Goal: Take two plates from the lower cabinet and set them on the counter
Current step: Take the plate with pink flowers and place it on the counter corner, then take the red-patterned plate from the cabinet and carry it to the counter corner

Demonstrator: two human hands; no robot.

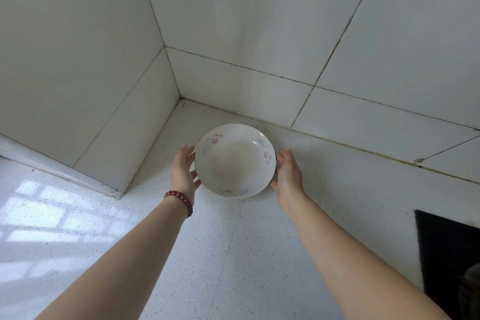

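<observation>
**Op:** Both arms run out long from the bottom corners of the head view, converging toward the corner of the counter (pixel 259 254). I read the elbows as nearly straight.

**Log:** Where is the plate?

**Op:** One plate (pixel 235 161), white with faint pink and grey flower marks round the inner wall, deep in the middle. It sits between the two hands, over the speckled counter near the corner where the two tiled walls (pixel 259 34) meet. I cannot tell whether its base rests on the counter or hangs just above it.

**Log:** Left hand?

**Op:** Left hand (pixel 184 170) is at the plate's left rim, palm turned inward toward it, fingers straight and pointing away from me. Fingertips lie along the rim edge; thumb is hidden below the plate. A dark red bead bracelet (pixel 180 200) circles the wrist.

**Log:** Right hand?

**Op:** Right hand (pixel 287 176) mirrors it on the right rim, palm inward, fingers spread a little, thumb low near the plate's near edge. Both hands cup the plate from opposite sides, so I note the grip as a wide two-handed hold on the plate.

**Log:** Anything else?

**Op:** A dark rectangular opening (pixel 446 262) at the right edge. Sunlight patch (pixel 39 213) on the counter, far left, well apart from the plate.
</observation>
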